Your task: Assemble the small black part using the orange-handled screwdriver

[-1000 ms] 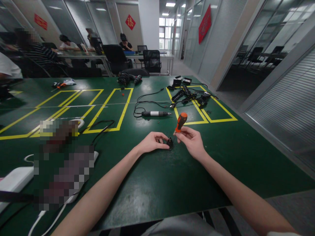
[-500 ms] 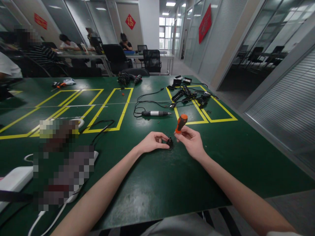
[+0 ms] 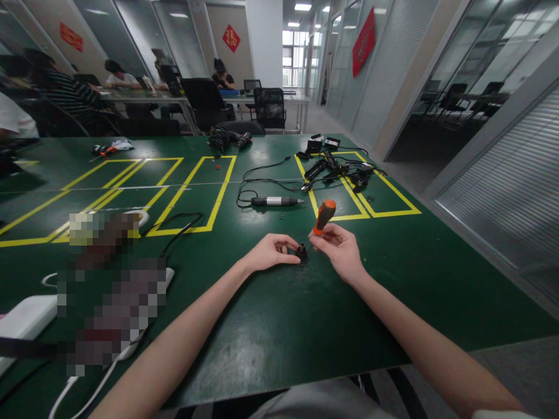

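My left hand (image 3: 274, 252) grips a small dark round part (image 3: 301, 254) with a short metal stub on top, holding it against the green table between thumb and fingers. In my right hand (image 3: 338, 249) is a screwdriver (image 3: 324, 216) with an orange and dark handle, pinched low and leaning to the right. Its thin shaft points down beside the dark part; whether the tip touches it I cannot make out. Beyond my hands lies a corded electric screwdriver (image 3: 277, 201) with a silver band.
Black parts and cables (image 3: 334, 166) are heaped at the back right inside yellow tape lines. A power drill (image 3: 243, 140) stands at the far edge. To my left are white power strips (image 3: 30, 317) and blurred items. Several people sit beyond the table.
The screwdriver's handle has tilted slightly further to the right in my right hand. My left hand and the dark part have stayed in place.
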Demonstrator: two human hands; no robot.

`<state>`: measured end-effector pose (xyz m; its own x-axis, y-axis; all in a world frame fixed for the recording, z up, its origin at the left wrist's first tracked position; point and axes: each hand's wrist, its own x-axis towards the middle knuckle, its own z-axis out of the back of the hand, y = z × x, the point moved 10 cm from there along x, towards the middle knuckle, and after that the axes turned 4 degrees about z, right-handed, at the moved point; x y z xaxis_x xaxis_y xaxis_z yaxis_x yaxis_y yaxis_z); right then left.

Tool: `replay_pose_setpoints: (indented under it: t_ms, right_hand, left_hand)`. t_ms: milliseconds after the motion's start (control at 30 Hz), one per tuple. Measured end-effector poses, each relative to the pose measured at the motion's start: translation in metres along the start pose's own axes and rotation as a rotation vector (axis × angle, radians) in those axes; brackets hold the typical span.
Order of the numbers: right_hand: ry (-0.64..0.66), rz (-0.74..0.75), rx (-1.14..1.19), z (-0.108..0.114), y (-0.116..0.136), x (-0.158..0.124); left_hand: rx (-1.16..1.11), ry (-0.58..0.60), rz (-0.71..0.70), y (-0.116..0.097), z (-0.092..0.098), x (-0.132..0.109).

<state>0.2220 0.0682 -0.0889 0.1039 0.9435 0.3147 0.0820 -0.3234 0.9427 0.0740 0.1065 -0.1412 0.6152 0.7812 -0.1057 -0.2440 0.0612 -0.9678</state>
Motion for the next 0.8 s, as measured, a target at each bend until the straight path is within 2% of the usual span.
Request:
replay_pose_setpoints:
  t_ms: [267, 367, 567, 800]
  right_hand:
    - [0.113, 0.038, 0.041, -0.01, 0.008, -0.002]
    - [0.097, 0.025, 0.065, -0.009, 0.007, -0.003]
    - [0.024, 0.034, -0.043, 0.001, 0.003, 0.001]
    - [0.089, 0.033, 0.042, -0.007, 0.006, 0.001]
  left_hand:
    - [0.011, -0.014, -0.014, 0.002, 0.002, 0.0]
    - [-0.006, -0.013, 0.012, 0.005, 0.002, 0.0]
    - [0.001, 0.003, 0.03, 0.006, 0.002, 0.0]
    - [-0.127, 0.014, 0.009, 0.007, 0.001, 0.002]
